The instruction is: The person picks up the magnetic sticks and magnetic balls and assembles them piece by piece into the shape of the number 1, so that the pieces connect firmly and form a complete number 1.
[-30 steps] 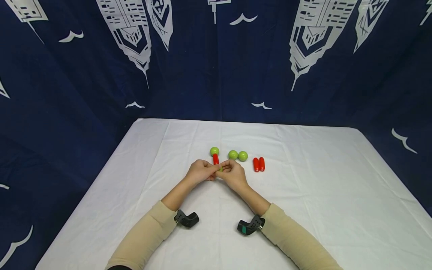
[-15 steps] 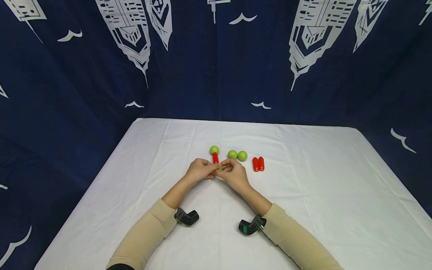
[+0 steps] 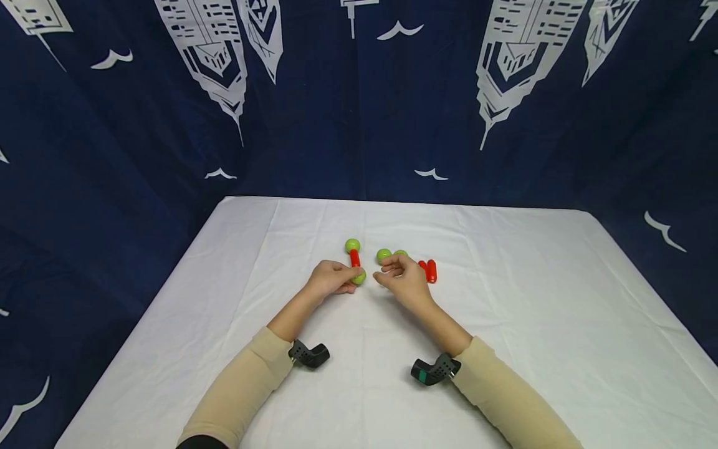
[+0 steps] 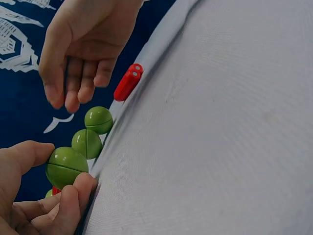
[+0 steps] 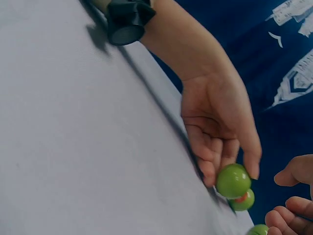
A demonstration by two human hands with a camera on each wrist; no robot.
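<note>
My left hand point(image 3: 331, 278) pinches a glossy green ball point(image 4: 67, 167) with a seam round its middle, between thumb and fingers. From that ball a short red rod point(image 3: 354, 257) runs away from me, and a second green ball point(image 3: 352, 245) sits at its far end, so the three form a dumbbell shape in line. My right hand point(image 3: 408, 282) is a little way to the right, thumb and fingers apart, holding nothing. Beyond its fingertips are two more green balls point(image 4: 93, 132) side by side, the right one partly hidden by the hand in the head view.
Two red rods point(image 3: 431, 271) lie side by side just right of my right hand; pale round spots show on their ends in the left wrist view. A white cloth point(image 3: 538, 299) covers the table. Behind it hangs a dark blue curtain point(image 3: 314, 143) with white prints.
My right hand has let go of the near green ball and moved right, toward the loose balls and rods. My left hand still pinches the ball, now in plainer sight.
</note>
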